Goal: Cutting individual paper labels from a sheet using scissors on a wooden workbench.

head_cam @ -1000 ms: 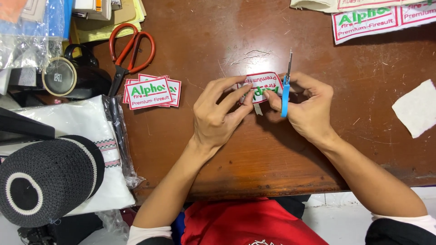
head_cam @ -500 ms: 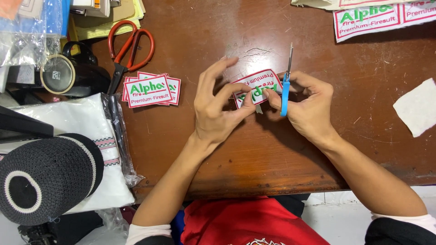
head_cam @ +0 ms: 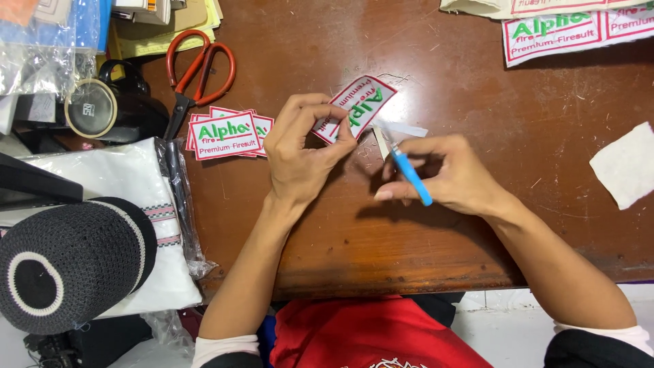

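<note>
Brown wooden tabletop (head_cam: pixel 477 232), scratched and dotted with thread scraps. The left hand (head_cam: pixel 303 160) pinches a red-edged patch (head_cam: pixel 355 109) by its near corner, fingers pressed on it, the patch tilted just off centre. Right hand (head_cam: pixel 446 178) sits beside it, fingers closed round a blue-handled cutter (head_cam: pixel 407 174). Left: a patch stack (head_cam: pixel 225 135), red scissors (head_cam: pixel 197 71), a black knit cap (head_cam: pixel 65 266). Far right, a patch sheet (head_cam: pixel 572 31); right, a white scrap (head_cam: pixel 627 163).

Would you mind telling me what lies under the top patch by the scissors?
More patches of the same kind peek out beneath the top patch; how many is hidden. Scissors lie beside them.
</note>
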